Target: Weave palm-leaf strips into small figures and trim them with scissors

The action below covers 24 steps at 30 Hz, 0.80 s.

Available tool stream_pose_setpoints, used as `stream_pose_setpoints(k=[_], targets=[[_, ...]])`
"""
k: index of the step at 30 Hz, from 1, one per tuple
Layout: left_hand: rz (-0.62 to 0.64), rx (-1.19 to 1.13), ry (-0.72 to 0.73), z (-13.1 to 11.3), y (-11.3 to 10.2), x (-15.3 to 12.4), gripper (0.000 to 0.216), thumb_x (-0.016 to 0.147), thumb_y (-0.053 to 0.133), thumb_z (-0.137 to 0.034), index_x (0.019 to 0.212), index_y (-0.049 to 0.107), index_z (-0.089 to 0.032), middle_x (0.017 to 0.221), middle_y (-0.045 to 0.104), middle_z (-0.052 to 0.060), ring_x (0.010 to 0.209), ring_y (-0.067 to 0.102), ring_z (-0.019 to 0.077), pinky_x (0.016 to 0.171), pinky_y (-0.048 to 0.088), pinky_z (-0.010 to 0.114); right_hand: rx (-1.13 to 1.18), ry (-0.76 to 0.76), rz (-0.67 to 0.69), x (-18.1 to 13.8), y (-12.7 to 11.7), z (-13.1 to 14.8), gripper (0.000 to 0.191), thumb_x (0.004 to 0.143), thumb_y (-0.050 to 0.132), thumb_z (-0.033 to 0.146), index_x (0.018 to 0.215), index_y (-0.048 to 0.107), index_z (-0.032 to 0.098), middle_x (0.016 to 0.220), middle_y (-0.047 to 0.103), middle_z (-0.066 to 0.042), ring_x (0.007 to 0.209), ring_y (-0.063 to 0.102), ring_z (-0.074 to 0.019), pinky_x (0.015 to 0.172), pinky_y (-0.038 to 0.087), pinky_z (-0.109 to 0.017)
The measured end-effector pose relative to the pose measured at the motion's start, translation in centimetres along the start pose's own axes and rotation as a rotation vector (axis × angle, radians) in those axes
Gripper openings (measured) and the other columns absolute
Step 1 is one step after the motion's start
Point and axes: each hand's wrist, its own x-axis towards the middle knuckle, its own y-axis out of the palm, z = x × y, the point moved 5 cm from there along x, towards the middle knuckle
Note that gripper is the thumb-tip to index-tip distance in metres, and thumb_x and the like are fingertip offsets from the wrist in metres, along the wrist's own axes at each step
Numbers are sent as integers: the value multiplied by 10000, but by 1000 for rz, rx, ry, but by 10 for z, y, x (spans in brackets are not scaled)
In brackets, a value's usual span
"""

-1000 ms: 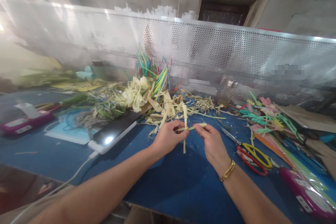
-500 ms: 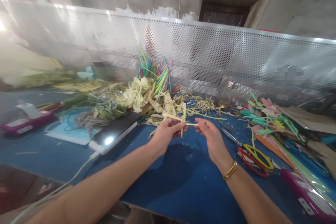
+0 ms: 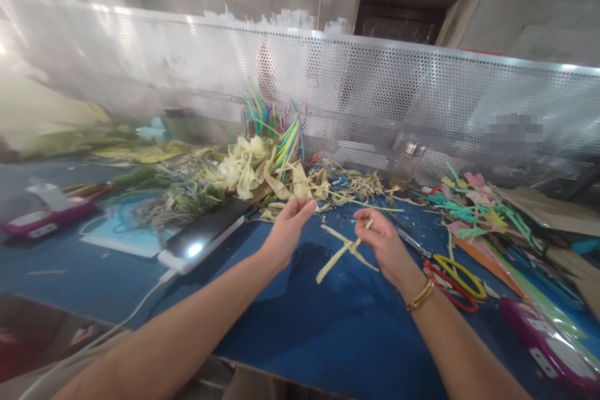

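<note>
My right hand point(image 3: 382, 240) pinches one end of several pale yellow straw strips point(image 3: 350, 245) crossed into a knot-like cross. The loose ends point left and down above the blue tabletop. To the left, my left hand point(image 3: 289, 225) is apart from the strips, thumb and fingers pressed together. A tiny pale bit shows at its fingertips, too small to name. Beyond both hands spreads a heap of dried husk scraps point(image 3: 248, 169). Scissors point(image 3: 457, 281) with red and yellow handles rest just right of my right wrist.
A black power bank or phone-like slab point(image 3: 206, 237) with a lit light and white cable lies left. Purple devices point(image 3: 546, 347) sit at both sides. Behind are coloured stems point(image 3: 267, 115), a glass jar point(image 3: 407, 165) and a perforated metal screen point(image 3: 375, 94). Colourful cutouts point(image 3: 478, 206) lie right.
My left hand has let go of the crossed strips and moved slightly left and up. My right hand has turned and now holds them alone, tilted and lower.
</note>
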Motion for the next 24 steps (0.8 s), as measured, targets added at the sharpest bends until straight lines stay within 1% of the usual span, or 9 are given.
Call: stream_pose_setpoints(k=[2, 4, 7, 10, 12, 15, 17, 20, 24], targets=[[173, 153, 150, -10, 10, -5, 304, 706, 695, -427, 903, 683, -196, 853, 646, 27, 817, 545, 166, 737, 407, 254, -142, -43, 61, -3, 6, 1, 293, 703, 644, 233, 985, 569, 214, 642, 477, 61, 574, 432, -111, 563, 352, -254], [406, 292, 199, -11, 22, -13, 253, 670, 732, -392, 832, 711, -199, 798, 654, 25, 783, 549, 175, 707, 410, 254, -241, -86, 119, -5, 11, 1, 353, 725, 639, 244, 1066, 549, 217, 661, 516, 49, 609, 485, -131, 601, 391, -272], [624, 334, 119, -3, 30, -21, 216, 679, 722, -370, 805, 728, -196, 657, 616, -6, 625, 501, 139, 584, 377, 233, -299, -148, 168, -5, 16, 3, 347, 752, 640, 268, 1084, 552, 218, 698, 572, 30, 671, 540, -151, 678, 427, -299], [705, 220, -2, 5, 34, -24, 280, 678, 730, -347, 910, 720, -190, 594, 557, -34, 556, 444, 109, 541, 338, 228, -263, -167, 117, -2, 13, 4, 323, 752, 673, 325, 1044, 579, 222, 743, 604, 15, 721, 561, -158, 728, 433, -307], [696, 109, -64, 7, 36, -24, 299, 684, 734, -340, 934, 707, -179, 619, 562, -27, 582, 468, 108, 574, 360, 231, -196, -167, -15, 1, 5, 5, 325, 770, 660, 396, 1035, 591, 222, 835, 631, -10, 787, 566, -165, 759, 433, -307], [536, -50, -126, 5, 33, -20, 292, 693, 736, -348, 914, 672, -168, 692, 614, -1, 633, 538, 111, 635, 406, 239, -132, -131, -209, 1, -5, 4, 346, 796, 605, 495, 989, 628, 209, 879, 641, -31, 798, 553, -166, 757, 430, -304], [444, -102, -186, 6, 30, -19, 311, 700, 734, -364, 927, 628, -181, 751, 654, 12, 638, 586, 118, 606, 407, 235, -112, -62, -187, 1, -1, 0, 352, 761, 641, 504, 937, 658, 200, 817, 648, -28, 752, 553, -166, 736, 431, -306], [455, -131, -304, 11, 31, -21, 330, 716, 722, -390, 947, 595, -192, 841, 691, 34, 677, 644, 144, 594, 417, 237, -80, 15, -71, -1, 12, -9, 307, 685, 723, 453, 845, 682, 195, 789, 669, -28, 736, 572, -172, 732, 436, -312], [490, -205, -384, 16, 33, -22, 302, 759, 676, -420, 932, 615, -179, 827, 701, 49, 673, 630, 125, 589, 408, 222, -9, 62, -161, -2, 10, -22, 327, 642, 761, 418, 867, 657, 205, 754, 649, -1, 706, 565, -152, 685, 427, -284]])
